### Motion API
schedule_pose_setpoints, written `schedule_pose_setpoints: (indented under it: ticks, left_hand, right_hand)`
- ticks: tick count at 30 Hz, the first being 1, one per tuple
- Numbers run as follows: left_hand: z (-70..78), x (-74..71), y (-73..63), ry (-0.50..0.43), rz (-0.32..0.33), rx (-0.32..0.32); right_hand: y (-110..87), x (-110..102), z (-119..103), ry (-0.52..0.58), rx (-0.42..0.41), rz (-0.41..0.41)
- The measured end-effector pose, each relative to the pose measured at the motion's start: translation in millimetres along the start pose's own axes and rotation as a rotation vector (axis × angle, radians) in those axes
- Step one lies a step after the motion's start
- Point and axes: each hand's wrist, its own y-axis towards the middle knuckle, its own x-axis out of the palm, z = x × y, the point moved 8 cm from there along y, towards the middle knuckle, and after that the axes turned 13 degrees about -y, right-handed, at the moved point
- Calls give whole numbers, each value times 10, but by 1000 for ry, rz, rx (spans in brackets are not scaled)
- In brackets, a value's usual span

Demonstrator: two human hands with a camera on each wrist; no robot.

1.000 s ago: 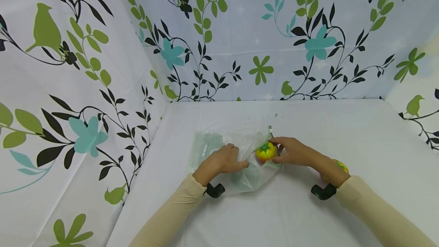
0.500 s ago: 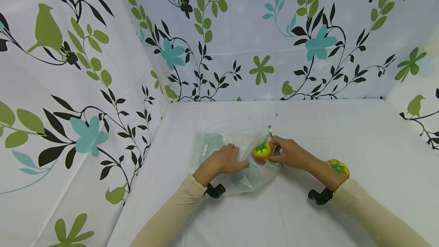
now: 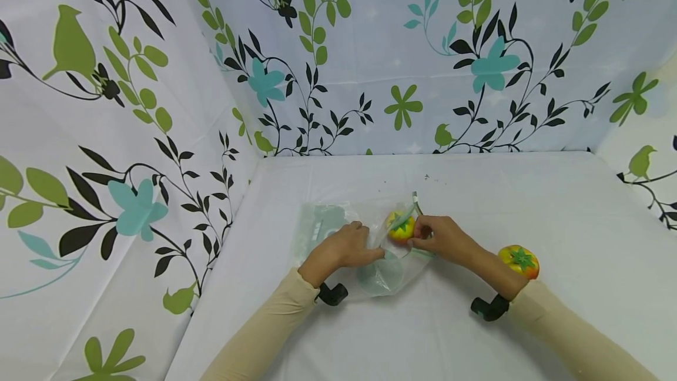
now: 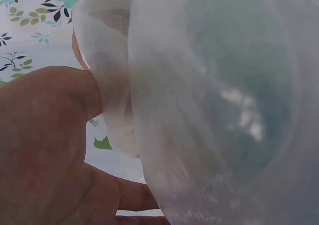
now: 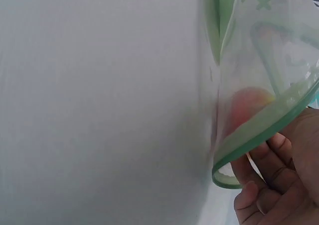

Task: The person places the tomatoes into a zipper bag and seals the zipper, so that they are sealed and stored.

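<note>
A clear plastic bag (image 3: 381, 272) with pale green panels lies flat, its green-edged mouth facing right. Just inside that mouth sits a yellow-orange toy tomato (image 3: 400, 228) with a green leafy top, partly covered by the bag's flap. The left hand (image 3: 349, 247) grips the bag's upper film, thumb pointing right; in the left wrist view the film hangs by the thumb. At the bag's mouth, the right hand (image 3: 439, 237) holds the tomato's right side with bent fingertips. In the right wrist view its fingers (image 5: 269, 160) reach under the green rim, and the tomato shows reddish through the plastic.
A second toy tomato (image 3: 519, 261) lies on the white tabletop (image 3: 555, 210), beside the right forearm. Small dark specks (image 3: 426, 177) mark the table behind the bag. A patterned curtain (image 3: 344, 57) rises along the table's back and sides.
The right hand has moved slightly left, taking the tomato deeper under the bag's flap, and its fingers have drawn closer together. More of the second tomato now shows. The left hand has stayed put.
</note>
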Motion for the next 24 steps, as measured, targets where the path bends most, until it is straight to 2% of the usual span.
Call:
schedule_pose_setpoints:
  ticks: [14, 18, 24]
  left_hand:
    - [3, 0, -2, 11, 8, -3]
    - [-6, -3, 1, 11, 16, -4]
    - [3, 2, -16, -3, 16, -2]
  right_hand:
    - [24, 67, -1, 40, 31, -14]
    - [16, 81, -28, 82, 2, -28]
    - [-6, 99, -114, 109, -105, -32]
